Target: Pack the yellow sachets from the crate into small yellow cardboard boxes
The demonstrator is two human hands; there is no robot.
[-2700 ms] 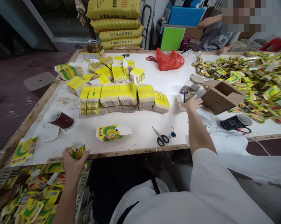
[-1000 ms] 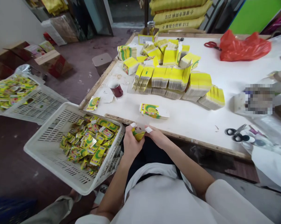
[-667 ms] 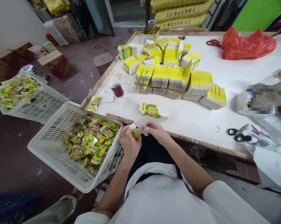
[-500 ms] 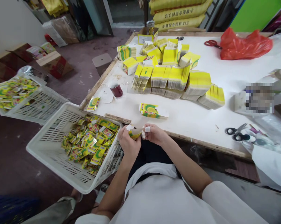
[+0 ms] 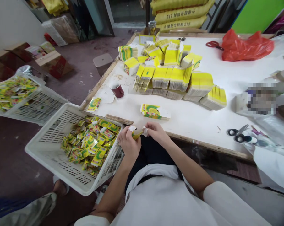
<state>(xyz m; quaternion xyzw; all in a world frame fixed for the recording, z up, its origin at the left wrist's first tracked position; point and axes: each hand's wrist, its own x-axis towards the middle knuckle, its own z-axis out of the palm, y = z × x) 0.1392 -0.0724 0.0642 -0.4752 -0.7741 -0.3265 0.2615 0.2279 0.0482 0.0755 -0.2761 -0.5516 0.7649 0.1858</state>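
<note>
Between my two hands, over my lap at the table's front edge, is a small yellow-green printed packet (image 5: 137, 134). My left hand (image 5: 129, 143) is closed around it, a white piece showing at its fingertips. The fingers of my right hand (image 5: 155, 133) pinch the packet's right end, where white wrapping covers a fingertip. Just beyond my hands, a stack of printed yellow-green cards (image 5: 152, 111) lies on the white table (image 5: 191, 124). To the left of my left hand stands a white plastic basket (image 5: 45, 149) with many yellow-green packets (image 5: 101, 156) inside.
Stacked yellow cards (image 5: 177, 77) fill the table's middle. A dark red mug (image 5: 118, 91) and a loose packet (image 5: 94, 104) are at left. Black-handled scissors (image 5: 237, 134), red scissors (image 5: 214, 45) and a red plastic bag (image 5: 245, 47) lie right. Another basket (image 5: 40, 100) stands at far left.
My right hand has shifted slightly, its fingers curling more at the packet's end. My left hand keeps its hold. At lower left, another person's foot and trouser leg have moved left.
</note>
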